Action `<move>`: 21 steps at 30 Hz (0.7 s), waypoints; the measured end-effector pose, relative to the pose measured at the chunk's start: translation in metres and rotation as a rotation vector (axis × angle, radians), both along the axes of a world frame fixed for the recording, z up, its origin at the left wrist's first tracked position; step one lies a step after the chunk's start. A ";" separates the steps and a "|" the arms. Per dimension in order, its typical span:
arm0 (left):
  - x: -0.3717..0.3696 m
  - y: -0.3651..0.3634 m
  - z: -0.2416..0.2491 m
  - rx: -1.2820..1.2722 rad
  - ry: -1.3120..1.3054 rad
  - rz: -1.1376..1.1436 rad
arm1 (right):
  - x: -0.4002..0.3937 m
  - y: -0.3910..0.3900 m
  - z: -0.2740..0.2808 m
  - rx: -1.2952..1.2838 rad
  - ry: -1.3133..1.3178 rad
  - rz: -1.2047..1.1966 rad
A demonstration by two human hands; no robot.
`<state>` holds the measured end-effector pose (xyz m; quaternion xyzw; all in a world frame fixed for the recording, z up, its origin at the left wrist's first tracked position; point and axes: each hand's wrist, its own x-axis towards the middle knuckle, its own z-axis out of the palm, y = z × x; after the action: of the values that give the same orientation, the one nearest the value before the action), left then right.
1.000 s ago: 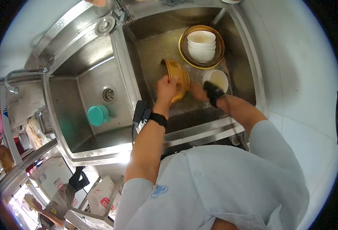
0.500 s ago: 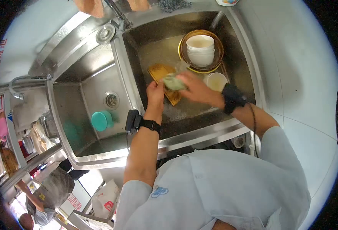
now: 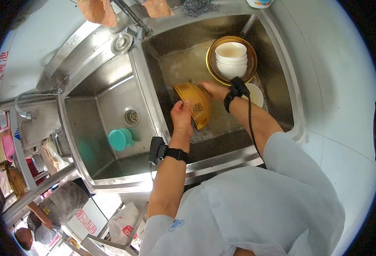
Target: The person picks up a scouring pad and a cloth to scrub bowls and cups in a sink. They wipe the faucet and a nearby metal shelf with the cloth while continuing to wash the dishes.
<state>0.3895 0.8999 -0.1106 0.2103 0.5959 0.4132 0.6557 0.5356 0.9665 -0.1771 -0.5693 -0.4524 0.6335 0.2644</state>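
Note:
In the right basin of the sink, a yellow-brown bowl (image 3: pixel 198 104) with dark printed marks is tipped on its side above murky water. My left hand (image 3: pixel 182 117) grips its rim, thumb on the outer wall. At the bowl's far side is my right hand (image 3: pixel 214 89), its fingers mostly hidden; a sliver of green cloth (image 3: pixel 191 81) shows by them. Behind the right hand, several stacked white bowls (image 3: pixel 231 57) sit inside a round brown dish (image 3: pixel 252 64) with a yellow dish under it. Partly covered by my right wrist, another pale bowl (image 3: pixel 255 96) lies in the water.
A teal cup (image 3: pixel 120 139) lies in the left basin near the drain (image 3: pixel 131 116). The faucet (image 3: pixel 130 15) rises at the back, near orange cloths (image 3: pixel 97 12) and a steel-wool scrubber (image 3: pixel 198 7). At lower left, another person (image 3: pixel 43 230) is beyond the rail.
The bowl has turned so its patterned outer side faces me. My right hand has moved from the bowl's near face to its far side, and the green cloth is now mostly hidden.

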 end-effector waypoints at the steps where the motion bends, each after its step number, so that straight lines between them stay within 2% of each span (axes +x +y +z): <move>1: 0.001 0.002 -0.002 -0.001 0.002 0.001 | -0.002 -0.013 0.003 -0.294 0.270 -0.128; 2: 0.003 0.003 -0.003 0.013 0.036 0.014 | -0.004 -0.025 0.008 -0.592 0.539 -0.257; 4: 0.011 0.003 -0.007 0.017 0.066 0.026 | -0.007 -0.036 0.017 -0.697 0.546 -0.303; 5: 0.016 0.002 -0.009 0.109 0.306 -0.085 | -0.007 -0.042 0.023 -0.795 0.552 -0.348; 6: 0.019 0.002 -0.010 0.206 0.546 -0.197 | -0.006 -0.049 0.029 -0.797 0.550 -0.350; 7: 0.022 0.000 -0.011 0.205 0.543 -0.196 | -0.005 -0.054 0.036 -0.794 0.530 -0.345; 9: 0.032 -0.004 0.002 0.299 0.873 -0.352 | 0.003 -0.059 0.049 -0.798 0.499 -0.335; 12: 0.043 -0.016 -0.009 0.367 0.840 -0.468 | 0.014 -0.059 0.059 -0.677 0.452 -0.289; 13: 0.048 -0.023 -0.011 0.366 0.840 -0.467 | 0.022 -0.056 0.052 -0.489 0.271 -0.083; 14: 0.053 -0.031 -0.003 0.373 0.829 -0.557 | 0.028 -0.052 0.045 -0.296 0.092 0.119; 15: 0.058 -0.035 0.001 0.382 0.818 -0.647 | 0.031 -0.049 0.030 -0.292 0.094 0.121; 17: 0.058 -0.040 -0.018 0.341 0.737 -0.686 | 0.026 -0.046 0.014 -0.182 -0.874 0.431; 18: 0.056 -0.042 -0.025 0.360 0.776 -0.776 | 0.024 -0.051 0.015 -0.179 -0.870 0.438; 19: 0.055 -0.045 -0.031 0.380 0.814 -0.864 | 0.023 -0.058 0.017 -0.095 -0.895 0.261; 20: 0.049 -0.045 -0.024 0.375 0.818 -0.858 | 0.021 -0.062 0.022 -0.011 -0.912 0.084; 21: 0.037 -0.044 -0.008 0.407 0.722 -0.935 | 0.028 -0.062 0.009 -0.009 -0.908 0.094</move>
<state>0.4268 0.8560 -0.1191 0.6959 0.5341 0.0909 0.4713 0.5635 0.9047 -0.1685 -0.7693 -0.5450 0.3333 0.0078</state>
